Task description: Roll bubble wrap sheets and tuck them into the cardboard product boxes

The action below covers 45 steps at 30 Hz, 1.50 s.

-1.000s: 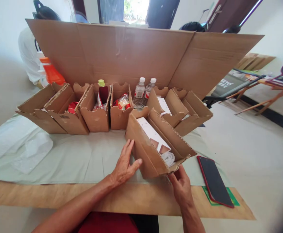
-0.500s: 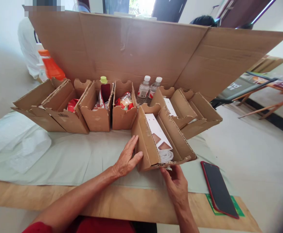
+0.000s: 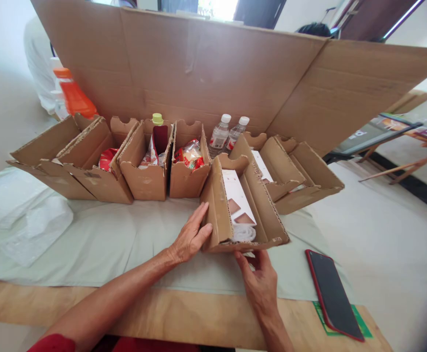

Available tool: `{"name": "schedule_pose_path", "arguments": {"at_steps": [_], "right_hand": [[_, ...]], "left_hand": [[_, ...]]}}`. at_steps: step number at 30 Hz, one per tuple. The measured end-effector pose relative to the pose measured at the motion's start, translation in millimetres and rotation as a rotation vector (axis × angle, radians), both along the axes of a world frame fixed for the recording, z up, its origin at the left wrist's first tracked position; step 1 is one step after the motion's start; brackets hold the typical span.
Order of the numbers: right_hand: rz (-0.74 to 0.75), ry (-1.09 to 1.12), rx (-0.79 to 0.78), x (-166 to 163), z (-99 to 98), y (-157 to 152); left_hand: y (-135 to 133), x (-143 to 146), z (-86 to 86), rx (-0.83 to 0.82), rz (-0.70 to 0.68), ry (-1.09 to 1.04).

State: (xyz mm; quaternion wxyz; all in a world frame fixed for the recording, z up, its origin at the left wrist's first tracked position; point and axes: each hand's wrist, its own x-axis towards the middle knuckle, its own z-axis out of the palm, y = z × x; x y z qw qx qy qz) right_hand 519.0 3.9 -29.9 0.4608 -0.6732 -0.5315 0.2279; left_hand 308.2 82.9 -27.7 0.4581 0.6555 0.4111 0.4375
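Observation:
A narrow open cardboard box (image 3: pixel 219 215) lies on the pale green cloth (image 3: pixel 125 239) in front of me. Inside it are a white card with brown shapes (image 3: pixel 237 200) and a white bundle (image 3: pixel 243 233). My left hand (image 3: pixel 191 237) rests flat against the box's left wall, fingers stretched out. My right hand (image 3: pixel 259 278) is at the box's near end, fingers curled under its front edge.
A row of similar cardboard boxes (image 3: pixel 143 166) holds snack packets and a bottle. Two water bottles (image 3: pixel 228 133) stand behind. A tall cardboard sheet (image 3: pixel 213 68) walls the back. A red phone (image 3: pixel 332 293) lies at right, plastic bags (image 3: pixel 33 225) at left. People sit behind the sheet.
The box has been pushed away from me and turned straighter, toward the row of boxes. Both hands went with it, and the view has tilted slightly down.

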Motion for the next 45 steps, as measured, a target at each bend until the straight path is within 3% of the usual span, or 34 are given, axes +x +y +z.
{"name": "schedule_pose_path", "arguments": {"at_steps": [5,10,14,19,22,25,30,35,37,40,45], "right_hand": [[-0.050,-0.074,0.043,0,7.6,63],[-0.067,-0.075,0.048,2,-1.6,116],[-0.037,-0.036,0.061,0,-10.1,127],[0.023,-0.009,0.089,-4,-10.1,114],[0.069,-0.008,0.113,-17,9.6,101],[0.199,-0.027,0.174,-45,45.9,97],[0.440,-0.340,0.191,-106,102.2,133],[0.407,-0.575,0.091,-137,117.1,167],[0.410,-0.567,0.111,-137,117.0,154],[0.471,-0.548,0.142,-121,114.7,102],[0.552,-0.372,0.166,-36,107.9,-15]], "left_hand": [[12,-1,-5.5,-0.195,0.222,0.016],[16,12,-7.8,-0.184,0.251,-0.032],[36,31,-5.0,-0.180,0.258,-0.065],[49,39,-4.5,-0.189,0.280,-0.072],[32,29,-5.7,-0.227,0.243,-0.060],[-4,9,-6.5,-0.253,0.167,-0.024],[-68,-35,4.2,-0.188,0.045,0.073],[-104,-79,17.1,-0.179,0.118,0.133],[-112,-93,17.7,-0.183,0.177,0.141],[-120,-109,16.5,-0.170,0.253,0.128],[-126,-126,21.4,-0.112,0.377,0.102]]}}
